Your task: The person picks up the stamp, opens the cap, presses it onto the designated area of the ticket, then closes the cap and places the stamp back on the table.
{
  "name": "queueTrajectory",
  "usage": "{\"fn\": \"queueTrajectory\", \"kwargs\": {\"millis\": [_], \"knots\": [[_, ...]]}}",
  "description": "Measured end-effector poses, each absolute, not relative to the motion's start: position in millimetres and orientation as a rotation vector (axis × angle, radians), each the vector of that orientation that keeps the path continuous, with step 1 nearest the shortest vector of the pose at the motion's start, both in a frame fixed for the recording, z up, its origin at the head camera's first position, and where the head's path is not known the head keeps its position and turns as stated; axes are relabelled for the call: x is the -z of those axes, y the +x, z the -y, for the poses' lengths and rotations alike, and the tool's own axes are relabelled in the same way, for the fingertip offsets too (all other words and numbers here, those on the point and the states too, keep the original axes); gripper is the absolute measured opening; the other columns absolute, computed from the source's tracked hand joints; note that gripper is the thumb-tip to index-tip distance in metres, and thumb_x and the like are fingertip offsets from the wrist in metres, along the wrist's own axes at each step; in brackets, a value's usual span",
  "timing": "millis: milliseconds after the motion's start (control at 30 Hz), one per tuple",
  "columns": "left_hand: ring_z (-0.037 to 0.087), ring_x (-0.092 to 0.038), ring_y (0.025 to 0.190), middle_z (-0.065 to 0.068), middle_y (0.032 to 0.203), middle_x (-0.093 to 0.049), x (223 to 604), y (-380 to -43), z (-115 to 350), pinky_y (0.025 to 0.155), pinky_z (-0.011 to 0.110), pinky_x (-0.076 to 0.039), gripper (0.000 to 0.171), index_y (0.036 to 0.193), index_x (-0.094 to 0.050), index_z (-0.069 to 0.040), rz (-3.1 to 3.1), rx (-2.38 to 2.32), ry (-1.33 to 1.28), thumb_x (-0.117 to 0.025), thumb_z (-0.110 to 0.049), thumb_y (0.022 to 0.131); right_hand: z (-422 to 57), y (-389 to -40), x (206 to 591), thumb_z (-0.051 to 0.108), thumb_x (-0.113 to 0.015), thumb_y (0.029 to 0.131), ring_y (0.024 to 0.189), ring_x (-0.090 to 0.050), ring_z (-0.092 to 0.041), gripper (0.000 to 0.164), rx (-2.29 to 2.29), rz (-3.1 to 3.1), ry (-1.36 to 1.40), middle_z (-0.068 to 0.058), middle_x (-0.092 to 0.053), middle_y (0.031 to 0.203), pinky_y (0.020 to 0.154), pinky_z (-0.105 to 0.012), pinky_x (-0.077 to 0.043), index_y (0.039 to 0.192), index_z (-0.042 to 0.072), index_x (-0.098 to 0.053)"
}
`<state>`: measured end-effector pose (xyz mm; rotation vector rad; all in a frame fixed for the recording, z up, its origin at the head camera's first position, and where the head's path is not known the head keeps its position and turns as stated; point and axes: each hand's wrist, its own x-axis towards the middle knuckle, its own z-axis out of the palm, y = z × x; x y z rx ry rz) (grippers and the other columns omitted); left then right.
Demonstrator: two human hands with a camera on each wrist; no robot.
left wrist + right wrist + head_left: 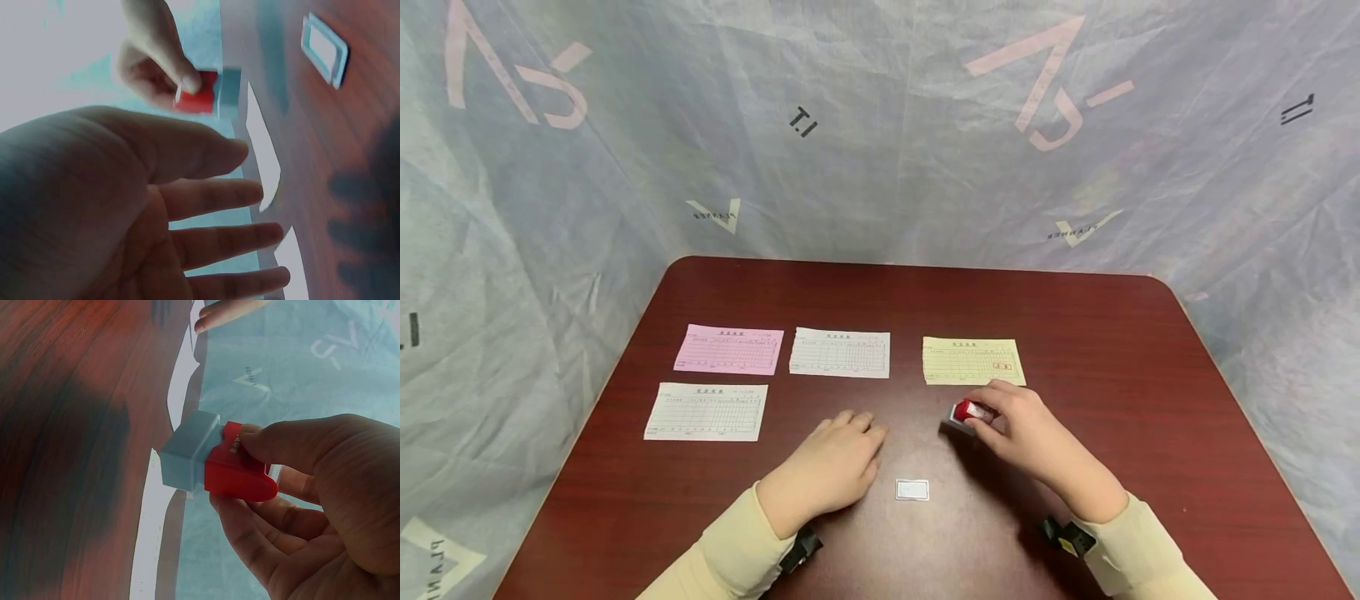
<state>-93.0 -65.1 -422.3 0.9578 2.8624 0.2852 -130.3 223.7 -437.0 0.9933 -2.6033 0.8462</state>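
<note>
My right hand (1018, 425) pinches a red self-inking stamp (240, 465) between thumb and fingers. Its grey rectangular base (187, 453) faces away from the palm, over the tabletop. Just beyond the stamp lies a yellow form slip (962, 360), which bears a small red boxed imprint (1002, 367) near its right edge. My left hand (835, 458) holds nothing; in the left wrist view its fingers (219, 200) are extended and spread. Between the hands, nearer the person, a small white rectangle with a grey border (912, 490) lies on the table.
A white slip (839, 353) lies left of the yellow one. Farther left are a pink slip (730, 350) and, in front of it, another white slip (706, 412). Grey printed sheeting (880, 167) surrounds the back and sides of the dark red table (1112, 333).
</note>
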Motion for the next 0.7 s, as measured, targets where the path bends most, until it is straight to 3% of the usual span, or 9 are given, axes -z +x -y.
{"fn": "queueTrajectory", "kwargs": {"millis": [700], "knots": [[0.046,-0.053,0.123,0.026,0.137,-0.056,424.6,-129.3,96.7,0.098,0.059,-0.044,0.039,0.133,-0.063,0.001,-2.866,-0.347,0.703,-0.063,-0.016,0.098,-220.7,-131.6,437.3,0.002,-0.083,0.079,0.064,-0.055,-0.013,0.021,-0.853,2.602,1.007,0.009,-0.055,0.080,0.056,-0.022,-0.046,0.096,0.007,-0.072]]}}
